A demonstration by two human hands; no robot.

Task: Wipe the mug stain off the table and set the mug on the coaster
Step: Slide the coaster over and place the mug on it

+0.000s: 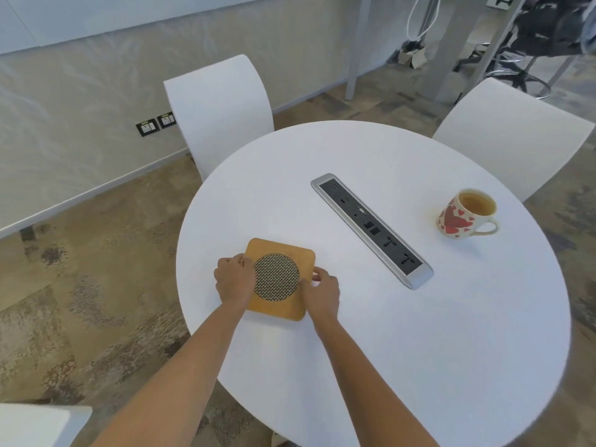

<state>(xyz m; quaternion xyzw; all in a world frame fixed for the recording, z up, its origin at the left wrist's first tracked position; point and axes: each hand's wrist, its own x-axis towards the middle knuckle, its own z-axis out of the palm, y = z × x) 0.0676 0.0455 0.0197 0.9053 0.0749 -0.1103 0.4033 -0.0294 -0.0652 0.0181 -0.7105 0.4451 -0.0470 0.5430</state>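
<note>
A square wooden coaster (283,250) with a round woven inset lies flat near the left edge of the round white table (387,333). My left hand (233,279) grips its left side, and my right hand (321,293) grips its right side. A cream mug (464,214) with red hearts stands upright at the far right of the table, its handle pointing right, filled with brown drink. It is well away from both hands. I see no stain or cloth on the tabletop.
A silver power strip (371,229) with sockets runs diagonally across the table's middle, between coaster and mug. White chairs stand behind the table at the left (219,104) and right (509,133). Carpet lies below the table's left edge.
</note>
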